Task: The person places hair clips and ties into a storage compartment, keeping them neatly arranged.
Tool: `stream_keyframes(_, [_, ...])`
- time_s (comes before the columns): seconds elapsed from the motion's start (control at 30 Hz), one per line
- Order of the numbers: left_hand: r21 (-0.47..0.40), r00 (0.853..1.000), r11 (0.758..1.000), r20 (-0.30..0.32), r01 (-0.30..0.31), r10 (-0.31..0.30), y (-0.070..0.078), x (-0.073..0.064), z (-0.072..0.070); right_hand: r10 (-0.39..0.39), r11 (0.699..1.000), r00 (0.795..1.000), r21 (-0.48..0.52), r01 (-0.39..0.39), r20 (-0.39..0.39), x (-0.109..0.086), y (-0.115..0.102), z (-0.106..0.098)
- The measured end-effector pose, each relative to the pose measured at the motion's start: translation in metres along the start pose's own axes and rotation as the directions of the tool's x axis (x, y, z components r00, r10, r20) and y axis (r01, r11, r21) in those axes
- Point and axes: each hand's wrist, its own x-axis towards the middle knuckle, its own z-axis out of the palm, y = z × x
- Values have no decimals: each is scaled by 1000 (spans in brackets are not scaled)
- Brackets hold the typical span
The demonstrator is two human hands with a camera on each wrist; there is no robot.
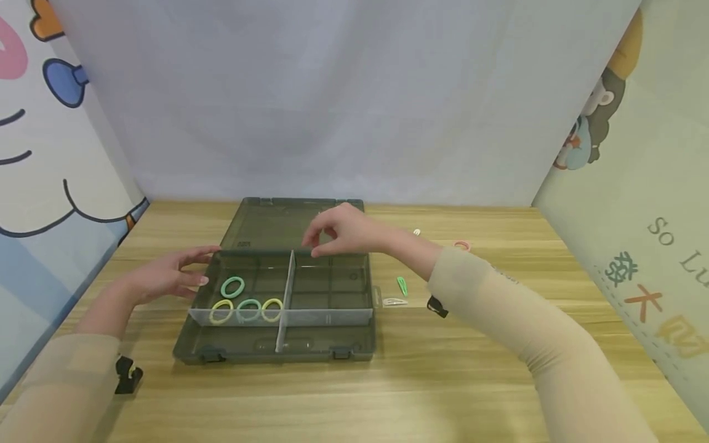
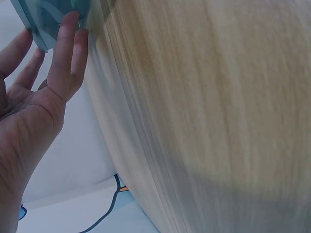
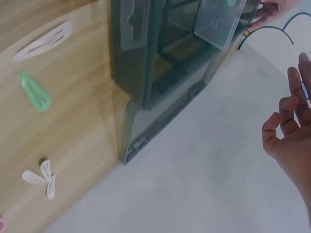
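A dark translucent divider box (image 1: 332,335) stands on the table, its lid (image 1: 277,223) folded open behind it. Several round hair ties in green and yellow, such as the green hair tie (image 1: 232,287), lie in the back left compartment. My left hand (image 1: 166,275) is at the box's left side, its extended fingers touching the wall; the left wrist view shows these fingers (image 2: 63,58) against the box corner. Over the back right compartment hovers my right hand (image 1: 349,229), fingers loosely bent. Nothing shows between them, and in the right wrist view the fingers (image 3: 291,114) hang apart.
Right of the box lie a green hair clip (image 1: 402,286) and a white hair clip (image 1: 395,302). Farther back are white clips (image 3: 47,178) grouped together and a pink ring-shaped item (image 1: 462,246). A pale curtain (image 1: 354,123) hangs behind the table, with printed panels at both sides.
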Motion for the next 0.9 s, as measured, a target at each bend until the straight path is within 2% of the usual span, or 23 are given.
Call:
stream_keyframes(0.23, [-3, 1000, 1000, 8, -7, 7, 2, -2, 0, -4, 1000, 1000, 31, 4, -17, -29, 14, -20])
stream_keyframes(0.4, [4, 1000, 1000, 15, -14, 14, 4, -4, 0, 16, 1000, 999, 7, -16, -40, -50, 20, -34])
stream_keyframes(0.6, [11, 999, 1000, 25, -22, 22, 4, -5, -1, 82, 997, 994, 4, -82, -70, -78, 27, -54])
stream_keyframes(0.9, [-3, 1000, 1000, 10, -6, 6, 4, -5, 1, 151, 987, 980, -27, -156, -127, -123, 52, -68])
